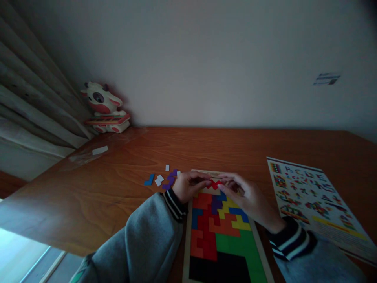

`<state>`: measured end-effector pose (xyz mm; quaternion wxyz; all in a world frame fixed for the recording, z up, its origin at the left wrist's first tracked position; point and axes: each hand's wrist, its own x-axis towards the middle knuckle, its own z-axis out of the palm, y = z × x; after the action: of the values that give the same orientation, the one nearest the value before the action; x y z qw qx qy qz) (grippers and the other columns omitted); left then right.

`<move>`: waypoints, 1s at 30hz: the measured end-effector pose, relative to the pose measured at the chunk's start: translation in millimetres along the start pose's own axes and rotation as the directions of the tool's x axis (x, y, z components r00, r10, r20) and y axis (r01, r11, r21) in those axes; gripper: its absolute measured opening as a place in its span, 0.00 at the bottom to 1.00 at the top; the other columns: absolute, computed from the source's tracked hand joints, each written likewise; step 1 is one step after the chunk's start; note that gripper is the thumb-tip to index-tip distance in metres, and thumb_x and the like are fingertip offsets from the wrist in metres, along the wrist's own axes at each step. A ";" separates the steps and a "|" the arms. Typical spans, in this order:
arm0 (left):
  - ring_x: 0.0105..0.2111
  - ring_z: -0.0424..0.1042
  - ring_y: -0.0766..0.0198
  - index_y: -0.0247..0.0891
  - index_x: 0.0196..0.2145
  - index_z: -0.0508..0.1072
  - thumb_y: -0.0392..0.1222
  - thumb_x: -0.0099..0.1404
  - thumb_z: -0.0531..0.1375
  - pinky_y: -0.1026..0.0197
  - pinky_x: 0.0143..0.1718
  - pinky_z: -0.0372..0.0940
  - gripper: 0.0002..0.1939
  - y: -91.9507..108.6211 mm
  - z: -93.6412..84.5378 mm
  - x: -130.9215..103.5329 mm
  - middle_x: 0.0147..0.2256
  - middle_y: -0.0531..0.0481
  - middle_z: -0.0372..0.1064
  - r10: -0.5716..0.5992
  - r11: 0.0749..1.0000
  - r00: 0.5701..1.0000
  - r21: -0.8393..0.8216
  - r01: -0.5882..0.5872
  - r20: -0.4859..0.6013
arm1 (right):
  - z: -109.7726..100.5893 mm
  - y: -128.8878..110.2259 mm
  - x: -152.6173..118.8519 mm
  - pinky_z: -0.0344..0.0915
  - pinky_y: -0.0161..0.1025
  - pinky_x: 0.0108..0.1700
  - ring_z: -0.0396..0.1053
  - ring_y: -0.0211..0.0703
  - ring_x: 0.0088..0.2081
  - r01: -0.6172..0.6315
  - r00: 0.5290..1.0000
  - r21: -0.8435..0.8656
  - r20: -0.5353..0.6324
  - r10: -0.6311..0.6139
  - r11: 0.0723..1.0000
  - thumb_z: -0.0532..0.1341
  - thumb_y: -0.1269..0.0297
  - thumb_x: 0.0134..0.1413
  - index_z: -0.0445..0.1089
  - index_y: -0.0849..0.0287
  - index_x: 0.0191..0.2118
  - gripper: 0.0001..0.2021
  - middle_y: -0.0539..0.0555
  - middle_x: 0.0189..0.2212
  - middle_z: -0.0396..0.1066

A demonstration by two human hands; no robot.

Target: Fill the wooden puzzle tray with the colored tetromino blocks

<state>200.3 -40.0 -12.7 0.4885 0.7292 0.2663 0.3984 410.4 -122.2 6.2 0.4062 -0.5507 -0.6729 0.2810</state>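
A red zigzag puzzle piece is pinched between both hands above the far end of a wooden puzzle board. My left hand grips its left side with thumb and fingers closed. On its right side, my right hand holds it between thumb and fingertips. Under the hands, the board is covered with fitted pieces, among them a green piece, an orange piece and a large black area at the near end. A bare strip of board shows just below the red piece.
Left of the board lie purple pieces, a blue piece and several white pieces. A printed pattern sheet lies at the right. A cow toy stands by the curtain.
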 end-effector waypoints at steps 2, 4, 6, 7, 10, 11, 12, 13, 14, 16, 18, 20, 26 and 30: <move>0.35 0.78 0.61 0.35 0.40 0.80 0.50 0.63 0.66 0.60 0.39 0.73 0.15 -0.6 -2.9 0.4 0.35 0.45 0.79 -0.009 0.998 1.000 0.056 0.008 0.014 | 2.9 -1.5 -0.1 0.70 0.39 0.39 0.74 0.42 0.36 0.030 0.999 -0.029 0.025 -0.030 0.999 0.59 0.56 0.62 0.71 0.52 0.49 0.13 0.52 0.39 0.77; 0.35 0.78 0.61 0.36 0.39 0.80 0.49 0.63 0.65 0.62 0.39 0.73 0.14 -0.3 -7.7 1.2 0.35 0.46 0.80 -0.007 0.990 1.000 0.138 0.004 0.027 | 7.7 -1.7 -0.5 0.70 0.38 0.37 0.74 0.41 0.35 0.056 0.998 -0.059 0.046 -0.053 0.997 0.59 0.58 0.62 0.73 0.51 0.47 0.10 0.51 0.38 0.77; 0.35 0.79 0.62 0.36 0.38 0.81 0.48 0.64 0.65 0.63 0.38 0.73 0.13 0.6 -14.0 2.1 0.36 0.46 0.80 0.015 0.977 0.999 0.213 -0.022 0.034 | 12.6 -0.3 -1.0 0.71 0.38 0.39 0.74 0.40 0.35 0.078 0.996 -0.082 0.058 -0.073 0.994 0.61 0.60 0.61 0.73 0.51 0.45 0.09 0.50 0.38 0.78; 0.35 0.79 0.62 0.36 0.39 0.80 0.47 0.65 0.64 0.64 0.37 0.72 0.12 1.2 -17.6 2.7 0.36 0.46 0.80 0.036 0.967 0.999 0.251 -0.045 0.039 | 14.7 0.9 -1.1 0.71 0.39 0.40 0.74 0.41 0.36 0.087 0.995 -0.094 0.059 -0.082 0.992 0.61 0.61 0.61 0.73 0.51 0.45 0.08 0.50 0.39 0.78; 0.36 0.78 0.63 0.38 0.40 0.80 0.46 0.67 0.61 0.63 0.38 0.72 0.11 2.0 -29.5 4.4 0.37 0.47 0.79 0.156 0.900 0.986 0.403 -0.166 0.057 | 18.2 3.7 -0.6 0.72 0.41 0.42 0.75 0.42 0.37 0.116 0.992 -0.151 0.061 -0.108 0.982 0.62 0.63 0.60 0.73 0.52 0.45 0.08 0.51 0.39 0.78; 0.36 0.77 0.63 0.38 0.40 0.79 0.45 0.68 0.61 0.62 0.39 0.72 0.10 1.8 -33.7 4.8 0.37 0.47 0.79 0.206 0.863 0.976 0.458 -0.215 0.069 | 18.7 4.1 0.0 0.72 0.42 0.43 0.74 0.42 0.37 0.128 0.991 -0.177 0.063 -0.118 0.976 0.62 0.64 0.60 0.73 0.52 0.45 0.08 0.51 0.39 0.77; 0.37 0.77 0.62 0.38 0.40 0.79 0.45 0.68 0.60 0.61 0.40 0.71 0.10 1.5 -37.8 5.1 0.36 0.47 0.79 0.255 0.823 0.963 0.503 -0.263 0.087 | 18.8 4.0 0.6 0.71 0.43 0.44 0.74 0.43 0.38 0.143 0.989 -0.204 0.069 -0.131 0.969 0.62 0.64 0.60 0.73 0.53 0.45 0.08 0.51 0.39 0.77; 0.37 0.77 0.62 0.38 0.39 0.79 0.45 0.69 0.59 0.60 0.41 0.71 0.10 1.3 -41.7 5.2 0.36 0.46 0.79 0.299 0.786 0.948 0.536 -0.309 0.108 | 18.8 3.7 1.3 0.71 0.44 0.45 0.74 0.43 0.40 0.160 0.986 -0.229 0.077 -0.146 0.960 0.62 0.65 0.61 0.73 0.53 0.45 0.08 0.52 0.40 0.76; 0.36 0.77 0.62 0.37 0.39 0.79 0.44 0.69 0.59 0.59 0.41 0.71 0.10 1.2 -45.0 5.1 0.36 0.46 0.79 0.333 0.754 0.933 0.557 -0.349 0.135 | 18.7 3.3 1.9 0.70 0.45 0.46 0.73 0.44 0.41 0.179 0.983 -0.253 0.090 -0.161 0.951 0.62 0.65 0.61 0.73 0.53 0.45 0.07 0.52 0.40 0.76; 0.36 0.76 0.62 0.36 0.39 0.78 0.42 0.70 0.58 0.58 0.42 0.71 0.10 2.2 -49.6 4.1 0.36 0.45 0.79 0.378 0.708 0.903 0.566 -0.423 0.203 | 18.4 2.8 2.3 0.69 0.46 0.48 0.72 0.45 0.43 0.220 0.974 -0.289 0.120 -0.193 0.932 0.61 0.64 0.62 0.74 0.53 0.45 0.08 0.53 0.41 0.74; 0.37 0.76 0.62 0.35 0.42 0.77 0.41 0.69 0.58 0.58 0.43 0.71 0.10 4.6 -50.6 1.9 0.36 0.45 0.79 0.410 0.671 0.866 0.548 -0.499 0.286 | 18.2 3.0 1.7 0.69 0.47 0.48 0.71 0.45 0.44 0.261 0.964 -0.316 0.144 -0.226 0.912 0.60 0.63 0.63 0.74 0.53 0.45 0.08 0.54 0.42 0.72; 0.40 0.75 0.60 0.35 0.45 0.77 0.41 0.69 0.59 0.58 0.45 0.71 0.11 7.8 -48.6 -0.9 0.38 0.45 0.79 0.437 0.630 0.812 0.513 -0.583 0.387 | 18.3 3.8 0.7 0.68 0.47 0.48 0.70 0.45 0.44 0.293 0.955 -0.338 0.153 -0.254 0.895 0.60 0.63 0.63 0.74 0.53 0.45 0.08 0.54 0.42 0.71; 0.40 0.75 0.59 0.37 0.43 0.78 0.42 0.70 0.58 0.58 0.43 0.71 0.10 12.4 -41.0 -5.9 0.39 0.46 0.79 0.457 0.538 0.730 0.495 -0.682 0.508 | 16.9 3.5 0.0 0.68 0.47 0.49 0.69 0.45 0.45 0.319 0.947 -0.341 0.162 -0.279 0.884 0.57 0.64 0.65 0.74 0.52 0.46 0.09 0.55 0.43 0.69; 0.38 0.76 0.61 0.37 0.41 0.78 0.40 0.69 0.58 0.59 0.42 0.71 0.09 11.4 -41.8 -6.1 0.36 0.46 0.79 0.454 0.521 0.738 0.523 -0.675 0.500 | 8.3 0.9 0.1 0.67 0.46 0.50 0.68 0.45 0.46 0.312 0.946 -0.313 0.188 -0.263 0.897 0.60 0.59 0.64 0.73 0.54 0.46 0.09 0.55 0.43 0.70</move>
<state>161.8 -28.2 4.4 0.0644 0.9514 0.0592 0.2952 403.8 -121.3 1.2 0.2940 -0.4853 -0.8121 0.1363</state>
